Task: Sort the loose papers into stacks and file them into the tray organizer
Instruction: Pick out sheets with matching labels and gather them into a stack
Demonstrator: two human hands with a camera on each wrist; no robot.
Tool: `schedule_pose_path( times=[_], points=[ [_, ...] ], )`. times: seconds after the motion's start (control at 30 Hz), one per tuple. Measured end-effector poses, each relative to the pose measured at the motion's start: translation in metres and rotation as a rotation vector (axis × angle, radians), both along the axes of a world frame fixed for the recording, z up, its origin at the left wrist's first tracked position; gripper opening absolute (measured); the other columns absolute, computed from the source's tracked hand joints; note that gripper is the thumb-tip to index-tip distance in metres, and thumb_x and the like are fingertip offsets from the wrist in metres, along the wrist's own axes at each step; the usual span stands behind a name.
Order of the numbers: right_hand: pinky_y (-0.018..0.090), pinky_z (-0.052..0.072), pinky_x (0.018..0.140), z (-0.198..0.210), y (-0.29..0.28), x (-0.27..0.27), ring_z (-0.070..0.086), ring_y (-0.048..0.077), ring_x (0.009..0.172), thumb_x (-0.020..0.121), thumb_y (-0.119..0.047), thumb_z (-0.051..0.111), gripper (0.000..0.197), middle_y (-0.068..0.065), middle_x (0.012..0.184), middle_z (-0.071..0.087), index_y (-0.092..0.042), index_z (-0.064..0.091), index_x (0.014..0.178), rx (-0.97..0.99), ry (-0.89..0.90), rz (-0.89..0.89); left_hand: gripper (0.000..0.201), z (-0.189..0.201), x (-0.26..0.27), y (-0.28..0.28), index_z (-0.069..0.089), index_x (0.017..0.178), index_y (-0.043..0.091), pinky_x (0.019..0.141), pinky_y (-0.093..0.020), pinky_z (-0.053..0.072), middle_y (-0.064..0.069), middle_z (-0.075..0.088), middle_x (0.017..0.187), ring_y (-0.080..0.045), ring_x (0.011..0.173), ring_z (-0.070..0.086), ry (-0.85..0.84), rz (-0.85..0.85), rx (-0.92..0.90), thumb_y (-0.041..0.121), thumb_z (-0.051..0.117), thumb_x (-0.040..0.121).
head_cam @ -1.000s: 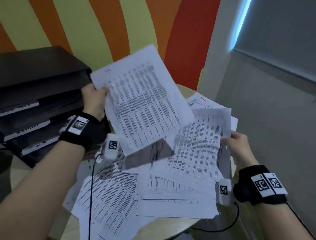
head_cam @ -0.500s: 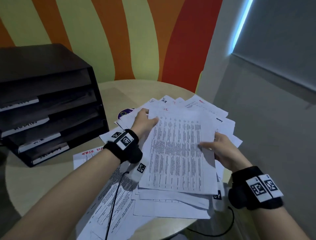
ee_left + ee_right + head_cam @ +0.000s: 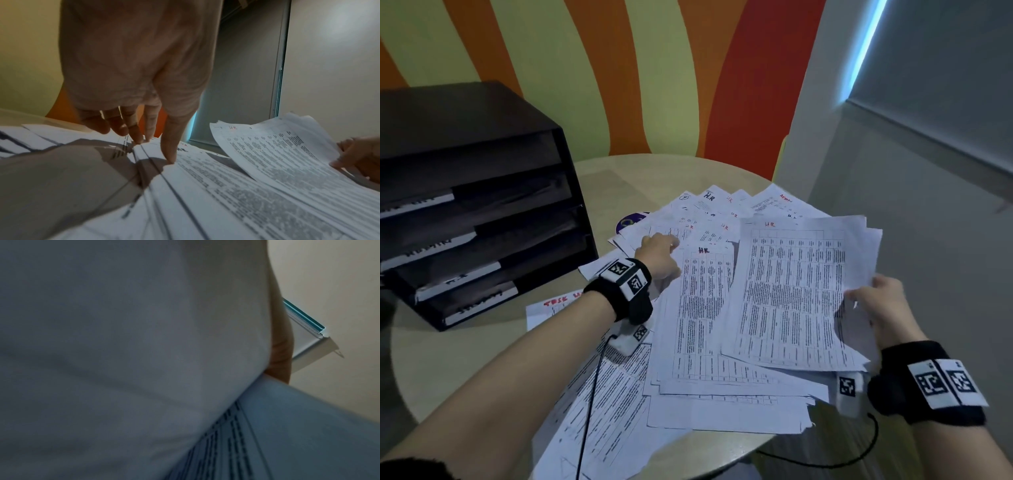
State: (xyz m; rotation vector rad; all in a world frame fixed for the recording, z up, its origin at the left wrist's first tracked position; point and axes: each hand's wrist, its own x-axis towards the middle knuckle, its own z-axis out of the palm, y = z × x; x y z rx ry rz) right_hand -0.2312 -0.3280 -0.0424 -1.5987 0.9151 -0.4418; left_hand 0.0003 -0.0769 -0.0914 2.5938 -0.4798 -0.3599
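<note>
Loose printed papers point(image 3: 698, 329) lie fanned across the round table point(image 3: 465, 363), several marked "HR" in red or black. My right hand point(image 3: 873, 301) grips the right edge of a small bundle of HR sheets point(image 3: 798, 291), thumb on top, and holds it tilted up off the pile. In the left wrist view the same bundle point(image 3: 277, 146) hangs above the pile beside the right hand point(image 3: 357, 155). My left hand point(image 3: 659, 255) rests on the pile's upper left, with its thumb and straight fingertips point(image 3: 137, 139) touching the sheets. The black tray organizer point(image 3: 482, 212) stands at the left.
The organizer has labelled slots facing me. A sheet with red writing point(image 3: 551, 305) lies in front of it, and a purple disc point(image 3: 631, 219) peeks out from under the papers. Some papers overhang the table's near edge. The right wrist view is blocked by paper point(image 3: 123, 353).
The left hand lowered its raised sheet onto the pile and now rests at the pile's upper left. The right hand has lifted a bundle by its right edge and pulled it rightward.
</note>
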Motion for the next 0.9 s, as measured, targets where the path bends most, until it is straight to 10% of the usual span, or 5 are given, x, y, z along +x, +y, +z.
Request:
schedule_pose_path(
  times=[0.23, 0.57, 0.77, 0.9],
  points=[
    [0.019, 0.041, 0.042, -0.014, -0.009, 0.009, 0.048, 0.021, 0.056, 0.086, 0.021, 0.044, 0.022, 0.011, 0.070, 0.053, 0.005, 0.058, 0.092, -0.062, 0.068, 0.041, 0.107, 0.002, -0.002, -0.010, 0.018, 0.152, 0.009, 0.107, -0.050, 0.036, -0.013, 0.035, 0.144, -0.033, 0.136, 0.028, 0.088, -0.035, 0.086, 0.028, 0.086, 0.070],
    [0.028, 0.037, 0.062, -0.031, -0.023, 0.012, 0.051, 0.021, 0.062, 0.079, 0.016, 0.050, 0.020, 0.010, 0.067, 0.058, 0.000, 0.063, 0.078, -0.111, 0.098, 0.040, 0.095, 0.003, -0.005, -0.015, 0.037, 0.142, 0.020, 0.099, -0.039, 0.028, -0.006, 0.032, 0.140, -0.028, 0.129, 0.028, -0.080, -0.109, 0.253, 0.047, 0.085, 0.065],
    [0.030, 0.039, 0.063, -0.032, -0.024, 0.012, 0.052, 0.024, 0.067, 0.078, 0.016, 0.050, 0.019, 0.013, 0.076, 0.059, 0.004, 0.062, 0.083, -0.108, 0.114, 0.049, 0.057, 0.002, -0.005, -0.013, 0.049, 0.114, 0.012, 0.086, -0.034, 0.033, -0.007, 0.041, 0.118, -0.027, 0.114, 0.037, -0.132, -0.103, 0.170, 0.032, 0.081, 0.072],
    [0.025, 0.040, 0.050, -0.030, -0.015, 0.008, 0.052, 0.023, 0.059, 0.081, 0.019, 0.047, 0.027, 0.012, 0.071, 0.058, -0.004, 0.058, 0.072, -0.104, 0.086, 0.070, 0.009, 0.011, -0.001, -0.005, 0.049, 0.090, 0.008, 0.058, -0.029, 0.031, -0.009, 0.048, 0.083, -0.023, 0.078, 0.045, -0.043, 0.046, -0.327, 0.011, 0.057, 0.092]
  ],
)
